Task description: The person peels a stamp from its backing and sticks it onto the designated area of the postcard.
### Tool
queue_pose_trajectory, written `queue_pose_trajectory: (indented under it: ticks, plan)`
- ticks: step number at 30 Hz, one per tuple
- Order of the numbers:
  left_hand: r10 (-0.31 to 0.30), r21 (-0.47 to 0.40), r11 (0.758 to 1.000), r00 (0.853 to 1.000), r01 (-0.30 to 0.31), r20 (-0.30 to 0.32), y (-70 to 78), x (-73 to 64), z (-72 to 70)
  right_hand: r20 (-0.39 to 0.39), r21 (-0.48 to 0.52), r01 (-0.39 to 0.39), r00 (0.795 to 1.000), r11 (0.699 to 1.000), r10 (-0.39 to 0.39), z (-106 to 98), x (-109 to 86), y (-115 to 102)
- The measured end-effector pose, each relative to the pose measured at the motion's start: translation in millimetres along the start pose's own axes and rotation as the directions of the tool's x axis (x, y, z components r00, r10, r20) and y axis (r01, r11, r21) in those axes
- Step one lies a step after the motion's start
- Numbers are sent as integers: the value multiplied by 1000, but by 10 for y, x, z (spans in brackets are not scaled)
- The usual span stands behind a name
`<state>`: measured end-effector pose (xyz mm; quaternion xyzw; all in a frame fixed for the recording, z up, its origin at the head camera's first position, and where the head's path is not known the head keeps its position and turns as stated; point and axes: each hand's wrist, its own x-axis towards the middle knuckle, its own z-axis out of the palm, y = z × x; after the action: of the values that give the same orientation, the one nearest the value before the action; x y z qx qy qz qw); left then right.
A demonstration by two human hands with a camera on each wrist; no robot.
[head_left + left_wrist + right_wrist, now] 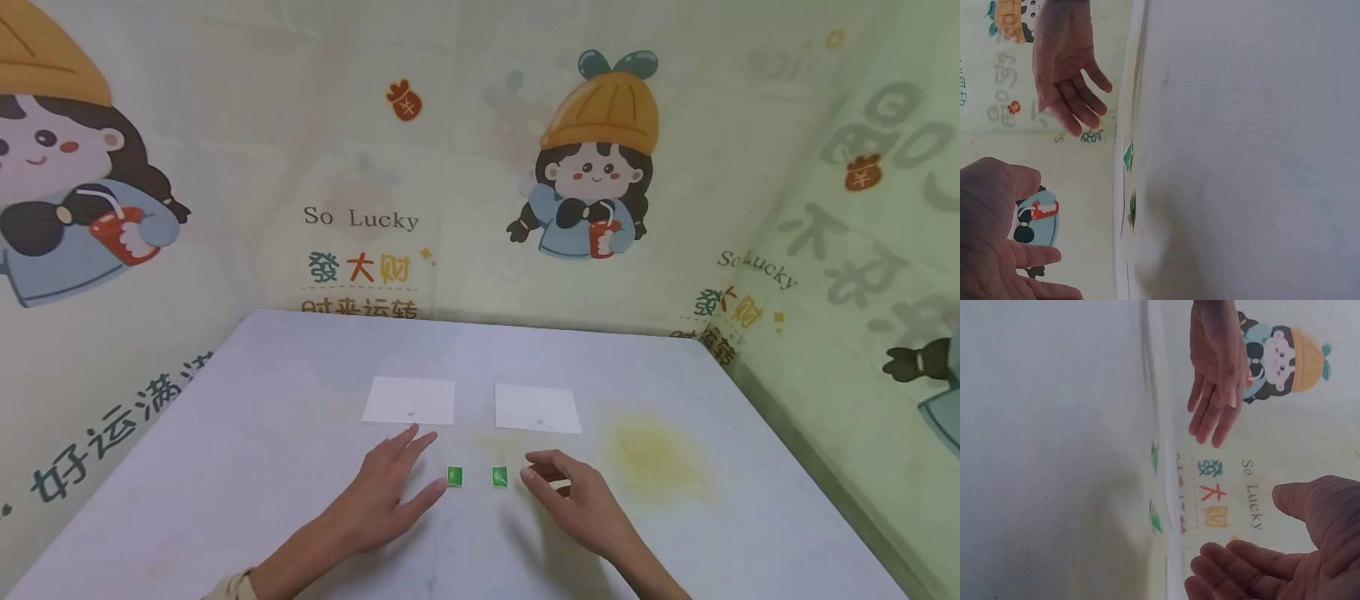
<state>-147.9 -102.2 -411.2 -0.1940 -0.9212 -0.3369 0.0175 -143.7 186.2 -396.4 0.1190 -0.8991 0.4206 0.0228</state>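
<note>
Two small green stamps with pale edges lie side by side on the table: a left stamp [454, 476] and a right stamp [499, 477]. Beyond them are a left white envelope-like sheet [409, 401] and a right one [537, 408], each with a tiny dark mark near its front edge. My left hand [390, 483] hovers with fingers spread, its thumb tip close to the left stamp. My right hand [577, 496], fingers loosely bent and holding nothing, is just right of the right stamp. In the left wrist view both stamps appear edge-on, the nearer stamp [1132, 210] low in view.
The white table [247, 467] carries a yellowish stain [652, 454] on its right side. A printed cloth backdrop [465, 167] with cartoon figures and lettering hangs behind the table and along its sides.
</note>
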Motion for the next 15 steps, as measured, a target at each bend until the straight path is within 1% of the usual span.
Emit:
queue_pose_trajectory:
  ticks: [6, 10, 15]
  plan:
    - [50, 0, 999, 999, -50, -6, 19, 142, 61, 29, 2, -20, 999, 1000, 19, 14, 102, 82]
    - [83, -7, 997, 997, -83, -4, 44, 252, 109, 32, 16, -21, 999, 1000, 20, 41, 153, 114]
    - [89, -14, 996, 996, -89, 25, 79, 385, 163, 44, 5, -4, 999, 1000, 4, 78, 219, 138]
